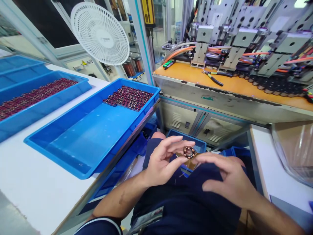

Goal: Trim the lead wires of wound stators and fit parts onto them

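A small round wound stator (189,152) with copper coils around a dark ring is held above my lap. The thumb and fingertips of my left hand (164,160) grip its left side. My right hand (226,178) is at the other side, its index finger stretched out to the stator's lower right edge and its thumb held well apart. Whether that fingertip touches the stator or only hovers beside it, I cannot tell. Thin wire ends seem to hang below the stator. Under my hands a blue bin (201,143) stands between my knees, partly hidden.
To the left, a blue tray (80,130) holds many similar small parts (132,97) packed at its far end. Another blue tray (84,85) of them lies beyond. Ahead, cutters (214,78) and a row of dark parts (269,83) lie on the machine's orange bench (181,73). A white fan (101,36) stands behind.
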Motion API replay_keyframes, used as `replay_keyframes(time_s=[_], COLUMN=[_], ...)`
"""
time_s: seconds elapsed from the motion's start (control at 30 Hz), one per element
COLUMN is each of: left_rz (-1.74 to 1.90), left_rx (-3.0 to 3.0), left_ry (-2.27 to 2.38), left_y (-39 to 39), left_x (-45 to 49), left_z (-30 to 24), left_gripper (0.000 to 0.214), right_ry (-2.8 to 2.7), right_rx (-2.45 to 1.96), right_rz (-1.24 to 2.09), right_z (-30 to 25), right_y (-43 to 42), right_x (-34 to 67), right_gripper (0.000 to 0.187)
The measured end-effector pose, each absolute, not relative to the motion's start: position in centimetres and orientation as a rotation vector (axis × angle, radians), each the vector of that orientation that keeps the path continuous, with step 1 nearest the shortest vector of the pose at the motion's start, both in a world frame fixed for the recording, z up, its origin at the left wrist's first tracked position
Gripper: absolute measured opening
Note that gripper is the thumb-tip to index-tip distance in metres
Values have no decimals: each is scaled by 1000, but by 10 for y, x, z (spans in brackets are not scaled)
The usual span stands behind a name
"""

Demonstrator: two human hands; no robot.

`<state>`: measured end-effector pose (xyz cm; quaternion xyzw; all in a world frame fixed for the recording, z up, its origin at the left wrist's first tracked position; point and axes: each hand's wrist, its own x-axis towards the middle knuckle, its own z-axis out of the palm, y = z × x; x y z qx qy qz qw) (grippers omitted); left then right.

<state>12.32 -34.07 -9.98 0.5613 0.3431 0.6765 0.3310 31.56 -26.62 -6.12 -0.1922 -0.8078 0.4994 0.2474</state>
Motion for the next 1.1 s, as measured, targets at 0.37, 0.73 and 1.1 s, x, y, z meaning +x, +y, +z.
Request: replay_keyframes(time_s=[0.37, 0.73, 1.1], left_rz=[1845, 1725, 1681], left_rx=[1588, 1539, 1489], left_ry=[856, 825, 769], left_y=[-335, -338, -341], left_x=[133, 129, 133], left_z=[-105, -105, -101], left_gripper=[74, 68, 65], right_ry=[-1375, -1366, -1375], right_rx=[-605, -650, -612], right_rz=[1971, 2029, 2011], right_z=[-87, -87, -90], right_y=[-280, -274, -274], right_x=[290, 304, 302], right_gripper=[15, 20, 13])
